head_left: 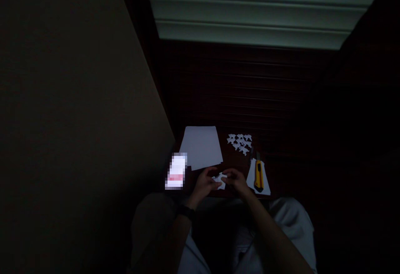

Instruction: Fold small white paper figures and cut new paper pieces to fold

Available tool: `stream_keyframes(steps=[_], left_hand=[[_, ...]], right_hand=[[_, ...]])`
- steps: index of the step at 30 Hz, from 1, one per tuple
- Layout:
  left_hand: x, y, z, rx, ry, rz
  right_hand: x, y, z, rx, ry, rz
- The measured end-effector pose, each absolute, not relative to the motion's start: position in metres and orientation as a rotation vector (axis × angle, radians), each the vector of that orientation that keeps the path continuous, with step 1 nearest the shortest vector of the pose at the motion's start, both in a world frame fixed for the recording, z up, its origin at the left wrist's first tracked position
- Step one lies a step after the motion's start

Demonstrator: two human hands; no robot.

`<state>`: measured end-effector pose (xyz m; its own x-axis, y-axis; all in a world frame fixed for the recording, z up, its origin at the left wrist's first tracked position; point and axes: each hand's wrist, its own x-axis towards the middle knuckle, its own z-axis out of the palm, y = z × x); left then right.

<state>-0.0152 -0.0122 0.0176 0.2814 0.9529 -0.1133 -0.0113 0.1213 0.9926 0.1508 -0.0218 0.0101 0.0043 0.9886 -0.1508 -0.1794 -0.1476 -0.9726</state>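
Observation:
Between my two hands is a small piece of folded white paper, held just above the near edge of the small dark table. My left hand closes on its left side with thumb and fingers. On the other side, my right hand pinches its right part. The fingers cover some of the paper, and in the dim light its exact folded shape is hard to make out. Several small folded white paper shapes lie in a cluster at the back right of the table.
A stack of white paper sheets lies at the back left. A lit phone, its screen blurred, is at the left edge. On the right, a yellow utility knife rests on smaller paper pieces. A wall rises close on the left.

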Motion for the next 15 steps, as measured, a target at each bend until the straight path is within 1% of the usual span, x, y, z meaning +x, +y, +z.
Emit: stream_keyframes(steps=[6, 11, 15], left_hand=[[-0.0124, -0.0120, 0.0183, 1.186, 1.008, 0.941], [-0.0097, -0.0121, 0.0193, 1.245, 1.044, 0.982], [-0.0117, -0.0117, 0.0198, 1.285, 1.041, 0.977]], right_hand=[[0.1512, -0.0180, 0.0017, -1.201, -0.971, 1.232], [0.1473, -0.0204, 0.0064, -1.168, -0.826, 1.255], [0.1464, -0.0208, 0.0057, -1.165, -0.811, 1.299]])
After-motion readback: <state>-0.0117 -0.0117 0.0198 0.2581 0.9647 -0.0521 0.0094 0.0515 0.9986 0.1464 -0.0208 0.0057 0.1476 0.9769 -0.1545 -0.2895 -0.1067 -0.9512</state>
